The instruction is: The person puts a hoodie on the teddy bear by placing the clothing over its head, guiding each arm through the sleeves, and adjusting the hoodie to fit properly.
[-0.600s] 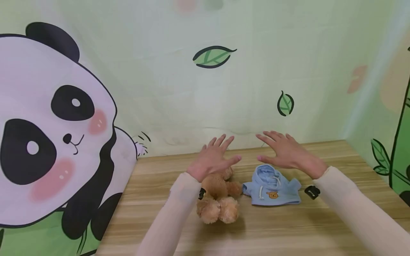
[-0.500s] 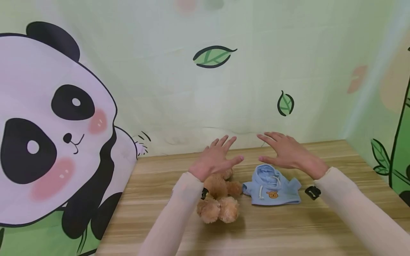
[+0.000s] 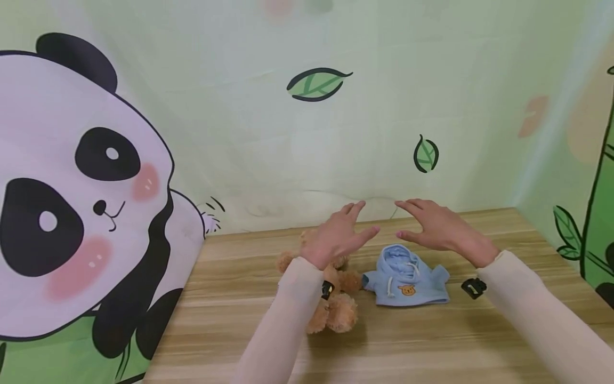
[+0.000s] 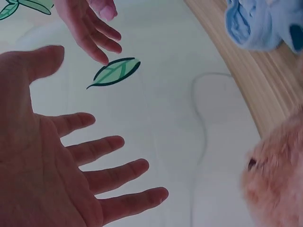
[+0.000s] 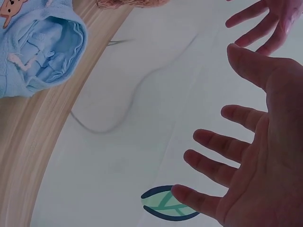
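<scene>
Both hands hover in the air above the table, apart from each other, fingers extended and holding nothing. My left hand (image 3: 336, 238) hangs over a brown plush bear (image 3: 341, 313) and hides much of its body and head in the head view. Up and to the right, my right hand (image 3: 443, 229) is nearest to a small light blue hoodie (image 3: 408, 282) with a bear-face patch and white drawstrings. The hoodie lies flat, its hood opening (image 5: 52, 49) plain in the right wrist view. The bear's furry head (image 4: 277, 179) shows at the edge of the left wrist view.
A wooden table (image 3: 230, 314) carries the bear and the hoodie side by side. Behind it hangs a pale green backdrop (image 3: 230, 133) with leaf prints, and a large printed panda (image 3: 139, 112) fills the left side. Black wrist mounts (image 3: 474, 288) sit on both sleeves.
My left hand has shifted to the right, uncovering more of the bear's left side. My right hand has drifted slightly right. The bear and hoodie stay in place.
</scene>
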`<state>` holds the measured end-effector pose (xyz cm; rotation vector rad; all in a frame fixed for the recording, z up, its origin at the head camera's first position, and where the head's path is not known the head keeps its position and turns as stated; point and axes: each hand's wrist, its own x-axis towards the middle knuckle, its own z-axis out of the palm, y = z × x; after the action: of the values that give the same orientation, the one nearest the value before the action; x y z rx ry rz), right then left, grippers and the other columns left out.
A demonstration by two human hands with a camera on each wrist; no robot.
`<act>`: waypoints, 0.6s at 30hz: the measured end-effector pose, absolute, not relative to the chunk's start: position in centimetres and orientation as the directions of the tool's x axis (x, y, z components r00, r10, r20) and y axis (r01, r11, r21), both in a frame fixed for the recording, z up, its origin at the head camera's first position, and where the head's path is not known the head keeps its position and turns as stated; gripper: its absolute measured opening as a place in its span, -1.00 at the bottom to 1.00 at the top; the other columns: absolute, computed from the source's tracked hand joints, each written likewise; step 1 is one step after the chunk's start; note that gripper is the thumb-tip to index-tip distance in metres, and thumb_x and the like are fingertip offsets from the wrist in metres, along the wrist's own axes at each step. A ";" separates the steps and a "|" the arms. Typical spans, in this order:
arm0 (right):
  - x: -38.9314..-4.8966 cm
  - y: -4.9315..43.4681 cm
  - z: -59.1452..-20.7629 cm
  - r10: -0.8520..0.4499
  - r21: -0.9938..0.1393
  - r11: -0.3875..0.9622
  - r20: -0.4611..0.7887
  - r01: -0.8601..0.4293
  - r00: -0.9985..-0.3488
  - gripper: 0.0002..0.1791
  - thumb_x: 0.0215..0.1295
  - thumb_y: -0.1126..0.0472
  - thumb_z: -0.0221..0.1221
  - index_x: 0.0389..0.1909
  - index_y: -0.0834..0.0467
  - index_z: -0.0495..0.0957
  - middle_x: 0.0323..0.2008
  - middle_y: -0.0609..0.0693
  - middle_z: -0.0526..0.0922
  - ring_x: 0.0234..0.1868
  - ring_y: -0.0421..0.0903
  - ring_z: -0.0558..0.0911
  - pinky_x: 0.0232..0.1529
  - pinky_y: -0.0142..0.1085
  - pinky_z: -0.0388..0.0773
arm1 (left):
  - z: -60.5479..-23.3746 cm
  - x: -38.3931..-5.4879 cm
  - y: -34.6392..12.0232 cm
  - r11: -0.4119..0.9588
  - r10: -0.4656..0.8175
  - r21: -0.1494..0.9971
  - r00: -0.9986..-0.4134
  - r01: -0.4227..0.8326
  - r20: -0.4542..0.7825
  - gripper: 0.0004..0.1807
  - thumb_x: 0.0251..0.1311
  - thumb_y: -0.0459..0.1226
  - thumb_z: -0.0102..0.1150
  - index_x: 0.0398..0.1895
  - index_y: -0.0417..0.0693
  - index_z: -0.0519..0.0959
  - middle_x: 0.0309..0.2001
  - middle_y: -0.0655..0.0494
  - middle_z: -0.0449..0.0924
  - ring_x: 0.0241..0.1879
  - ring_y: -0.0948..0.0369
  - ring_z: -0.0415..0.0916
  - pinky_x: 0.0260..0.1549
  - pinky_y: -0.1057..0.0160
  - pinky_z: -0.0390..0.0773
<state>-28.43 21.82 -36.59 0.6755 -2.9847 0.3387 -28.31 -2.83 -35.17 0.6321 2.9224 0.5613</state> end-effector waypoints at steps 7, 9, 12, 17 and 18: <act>-28.6 22.3 -37.0 -0.399 -0.210 0.889 0.082 -0.407 -0.913 -0.16 0.32 -0.16 0.18 0.48 0.17 0.16 0.40 0.33 0.29 0.35 0.36 0.33 0.27 0.27 0.31 | -35.9 -28.6 -1.0 0.857 0.351 0.416 -0.936 0.305 -0.037 -0.19 0.37 0.25 -0.13 0.56 0.14 0.02 0.52 -0.01 0.14 0.45 0.01 0.22 0.32 -0.06 0.36; -28.6 22.4 -37.0 -0.391 -0.218 0.892 0.065 -0.395 -0.918 -0.17 0.34 -0.14 0.17 0.47 0.21 0.16 0.39 0.35 0.29 0.35 0.37 0.33 0.27 0.27 0.31 | -36.1 -28.7 -0.4 0.858 0.324 0.435 -0.945 0.271 -0.050 -0.22 0.38 0.22 -0.11 0.55 0.11 0.07 0.49 -0.02 0.20 0.44 0.02 0.24 0.31 -0.06 0.37; -28.7 22.6 -37.2 -0.378 -0.233 0.897 0.041 -0.376 -0.925 -0.19 0.36 -0.14 0.15 0.46 0.25 0.18 0.37 0.38 0.30 0.33 0.38 0.34 0.26 0.27 0.32 | -36.6 -28.8 0.6 0.863 0.297 0.446 -0.952 0.238 -0.068 -0.24 0.37 0.19 -0.07 0.51 0.05 0.15 0.43 -0.01 0.32 0.37 0.03 0.34 0.26 -0.02 0.43; -29.0 23.0 -37.7 -0.359 -0.236 0.906 0.006 -0.351 -0.933 -0.24 0.39 -0.12 0.11 0.43 0.28 0.22 0.33 0.42 0.34 0.30 0.39 0.39 0.22 0.27 0.36 | -37.3 -29.2 2.0 0.855 0.291 0.471 -0.953 0.218 -0.088 -0.30 0.37 0.14 -0.02 0.45 -0.01 0.27 0.36 0.01 0.42 0.28 0.04 0.45 0.20 0.03 0.49; -29.1 23.1 -37.8 -0.358 -0.236 0.907 -0.001 -0.347 -0.934 -0.24 0.39 -0.12 0.10 0.42 0.28 0.23 0.32 0.43 0.35 0.29 0.39 0.39 0.21 0.27 0.36 | -37.5 -29.3 2.3 0.852 0.288 0.479 -0.953 0.210 -0.094 -0.31 0.37 0.14 -0.01 0.44 -0.01 0.29 0.36 0.02 0.42 0.29 0.05 0.45 0.21 0.04 0.49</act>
<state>-29.07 23.09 -37.75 0.5754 -3.1117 0.3727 -29.33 2.25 -37.52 0.3875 2.8658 0.7135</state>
